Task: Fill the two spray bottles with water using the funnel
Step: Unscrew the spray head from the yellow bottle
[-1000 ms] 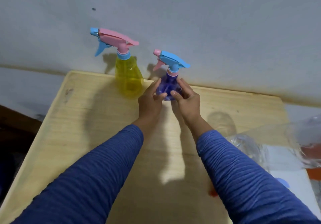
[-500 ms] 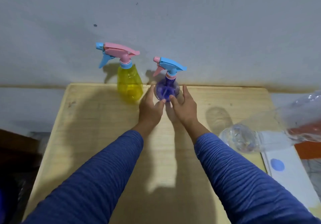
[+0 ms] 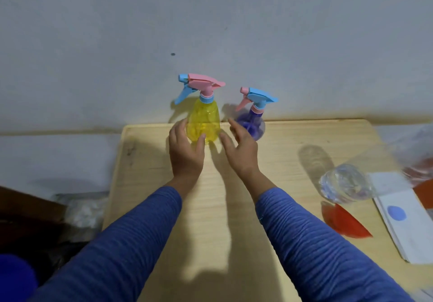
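A wooden table [image 3: 234, 219] fills the lower middle of the frame, and a grey wall [image 3: 210, 20] is seen above it. At the right edge a clear bottle [image 3: 346, 185] is lying on its side, blurred, and whether water is in it cannot be told. Just below it a red piece [image 3: 343, 223] is seen, perhaps the funnel, but this is not sure. A white sheet [image 3: 403, 222] is placed at the lower right.

In the upper middle, at the far edge of the table, the yellow sprayer [image 3: 203, 123] and the purple sprayer [image 3: 251, 127] are standing upright, near each other but apart. Both spray heads are screwed on, and no water level can be made out in either.

The left hand [image 3: 186, 151] is curved around the left side of the yellow sprayer, fingers spread, the thumb at its base; firm contact cannot be told. The right hand [image 3: 241, 149] is held between the two sprayers, fingers spread and loose, nothing gripped.

The task is judged to be at its start: nothing is opened, the funnel is not placed, and both fillings are left.
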Motion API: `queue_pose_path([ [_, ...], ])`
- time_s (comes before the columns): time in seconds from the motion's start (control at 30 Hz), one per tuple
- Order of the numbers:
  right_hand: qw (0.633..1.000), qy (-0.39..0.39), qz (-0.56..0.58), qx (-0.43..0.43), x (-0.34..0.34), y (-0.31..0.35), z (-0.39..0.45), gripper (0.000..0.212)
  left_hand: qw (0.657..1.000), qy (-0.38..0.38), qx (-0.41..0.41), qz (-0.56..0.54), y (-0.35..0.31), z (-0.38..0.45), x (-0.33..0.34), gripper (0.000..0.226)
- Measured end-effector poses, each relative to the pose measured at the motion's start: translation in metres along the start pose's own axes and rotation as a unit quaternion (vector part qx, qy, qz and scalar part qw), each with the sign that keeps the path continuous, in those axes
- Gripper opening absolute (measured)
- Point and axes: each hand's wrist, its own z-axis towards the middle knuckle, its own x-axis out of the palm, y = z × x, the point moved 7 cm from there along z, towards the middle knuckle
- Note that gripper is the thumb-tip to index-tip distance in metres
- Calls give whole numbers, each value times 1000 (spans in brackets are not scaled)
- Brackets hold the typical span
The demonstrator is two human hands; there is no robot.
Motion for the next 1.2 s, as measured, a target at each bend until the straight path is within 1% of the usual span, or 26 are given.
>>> queue_pose_path([
  [0.1, 1000, 19, 3, -23, 15, 14, 13, 57, 996, 80, -23, 11, 12, 21, 8, 65],
  [0.17, 999, 23, 3, -23, 22, 18, 21, 61, 991, 130, -36, 7, 15, 29, 15, 67],
  [0.23, 999, 25, 12, -24, 28, 19, 25, 62, 986, 153, -58, -20, 17, 32, 19, 64],
  [0.3, 999, 22, 30, -26, 30, 19, 25, 63, 986, 144, -75, -38, 19, 31, 19, 63],
  [0.4, 999, 13, 45, -23, 27, 19, 20, 63, 987, 124, -81, -62, 20, 24, 17, 62],
  [0.57, 997, 10, 80, -5, 8, 18, -8, 61, 985, 97, -84, -112, 0, -9, 4, 61],
  [0.73, 996, -6, 84, -3, -39, 7, -51, 61, 984, 119, -73, -108, -23, -59, 10, 63],
  [0.97, 997, -11, 76, -6, -115, -29, -98, 60, 978, 128, -95, -132, -67, -140, 45, 62],
  [1.2, 997, 6, 83, 4, -154, -69, -126, 62, 976, 135, -112, -132, -77, -197, 72, 66],
])
